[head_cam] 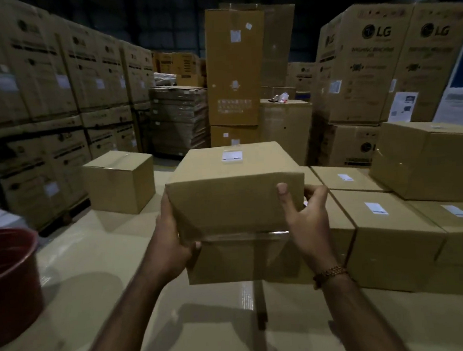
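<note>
A taped brown cardboard box (234,202) with a white label on its top is held up in front of me over a cardboard-covered work surface (100,259). My left hand (172,241) grips its lower left corner, thumb under the near face. My right hand (306,219) holds the right side, thumb pressed on the near face and fingers curled round the right edge. A bracelet sits on my right wrist.
A row of similar labelled boxes (385,228) lies to the right, with a larger box (427,160) stacked on them. One single box (119,182) stands at the left rear of the surface. A red tub (12,283) is at the left edge. Tall stacks of appliance cartons (43,78) surround the area.
</note>
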A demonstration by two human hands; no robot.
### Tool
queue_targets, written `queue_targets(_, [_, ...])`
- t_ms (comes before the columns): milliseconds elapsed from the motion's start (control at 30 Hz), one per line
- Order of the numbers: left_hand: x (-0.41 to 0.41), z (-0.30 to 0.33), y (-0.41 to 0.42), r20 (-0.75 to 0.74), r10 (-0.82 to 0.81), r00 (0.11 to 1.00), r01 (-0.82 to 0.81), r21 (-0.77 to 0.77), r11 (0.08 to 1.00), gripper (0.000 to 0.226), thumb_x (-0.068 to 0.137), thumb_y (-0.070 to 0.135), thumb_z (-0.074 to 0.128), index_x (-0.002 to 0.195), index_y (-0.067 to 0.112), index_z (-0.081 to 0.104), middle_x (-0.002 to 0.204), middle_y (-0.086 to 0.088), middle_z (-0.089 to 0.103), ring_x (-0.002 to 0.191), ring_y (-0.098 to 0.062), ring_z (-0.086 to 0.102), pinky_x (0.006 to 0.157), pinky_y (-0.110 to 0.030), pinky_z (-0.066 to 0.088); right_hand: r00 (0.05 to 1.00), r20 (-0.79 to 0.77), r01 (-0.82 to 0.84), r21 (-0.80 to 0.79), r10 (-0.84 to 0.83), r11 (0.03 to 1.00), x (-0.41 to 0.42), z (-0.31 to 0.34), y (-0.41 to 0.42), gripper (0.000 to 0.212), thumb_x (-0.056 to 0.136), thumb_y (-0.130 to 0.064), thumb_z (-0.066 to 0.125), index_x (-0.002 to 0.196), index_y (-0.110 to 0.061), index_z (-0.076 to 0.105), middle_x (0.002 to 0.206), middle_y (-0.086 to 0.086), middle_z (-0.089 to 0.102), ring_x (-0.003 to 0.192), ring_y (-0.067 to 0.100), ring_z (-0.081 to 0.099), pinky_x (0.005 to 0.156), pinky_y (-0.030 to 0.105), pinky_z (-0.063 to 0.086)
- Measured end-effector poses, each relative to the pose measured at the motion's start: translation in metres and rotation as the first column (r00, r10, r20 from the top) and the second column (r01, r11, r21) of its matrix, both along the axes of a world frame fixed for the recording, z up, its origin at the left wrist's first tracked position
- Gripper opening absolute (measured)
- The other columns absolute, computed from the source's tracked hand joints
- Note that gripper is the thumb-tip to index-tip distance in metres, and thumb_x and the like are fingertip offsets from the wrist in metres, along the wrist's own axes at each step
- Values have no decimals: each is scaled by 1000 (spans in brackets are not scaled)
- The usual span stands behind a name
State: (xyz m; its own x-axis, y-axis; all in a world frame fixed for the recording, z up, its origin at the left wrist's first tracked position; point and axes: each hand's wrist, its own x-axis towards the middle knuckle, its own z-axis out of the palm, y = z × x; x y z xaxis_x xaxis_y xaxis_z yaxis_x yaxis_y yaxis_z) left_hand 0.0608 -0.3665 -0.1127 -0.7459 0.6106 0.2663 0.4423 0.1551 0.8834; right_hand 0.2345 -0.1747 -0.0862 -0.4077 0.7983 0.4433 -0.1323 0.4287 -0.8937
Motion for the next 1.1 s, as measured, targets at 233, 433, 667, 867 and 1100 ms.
queue_targets(233, [15, -28, -64, 154, -26, 988, -4, 193, 981, 100, 79, 48, 88, 151, 50, 19, 149, 18, 49, 133, -6, 54, 104, -38, 55, 997, 51, 52, 20, -53, 998, 1, -15, -53, 81, 73, -93, 49, 112, -23, 49, 106, -3, 66, 85, 11, 67, 61, 22, 53])
queue_targets(433, [10, -10, -99, 301, 49, 952, -146, 307, 941, 47, 94, 61, 54, 129, 37, 35, 130, 11, 62, 110, -1, 69, 89, -33, 61, 998, 59, 22, -9, -21, 1000, -19, -14, -83, 68, 85, -81, 56, 114, -20, 52, 110, -1, 61, 93, 13, 59, 68, 18, 46])
queue_targets(667, [-57, -18, -120, 447, 174, 877, -276, 175, 945, 56, 96, 70, 52, 128, 24, 46, 124, 3, 60, 113, -15, 61, 101, -48, 54, 980, 114, -145, -142, 162, 979, -57, -38, -96, 71, 83, -57, 65, 151, -44, 47, 142, -4, 56, 123, 12, 59, 94, 32, 54])
queue_targets(867, [-122, -44, -133, 398, 72, 915, -92, 33, 995, 35, 103, 24, 61, 136, 31, 55, 113, -1, 71, 102, -17, 69, 81, -39, 56, 971, 152, -138, -275, 185, 951, -91, -83, -102, 64, 72, -31, 69, 136, -31, 63, 134, 3, 68, 114, 14, 68, 88, 32, 58])
queue_targets(1100, [-165, -73, -124, 275, 205, 939, -140, -240, 961, 34, 102, 54, 59, 108, 22, 55, 106, 0, 66, 92, -17, 63, 68, -36, 46, 939, 325, 20, -375, 111, 927, -123, -126, -111, 26, 93, -14, 75, 114, -18, 59, 116, 6, 71, 101, 19, 70, 88, 38, 58])
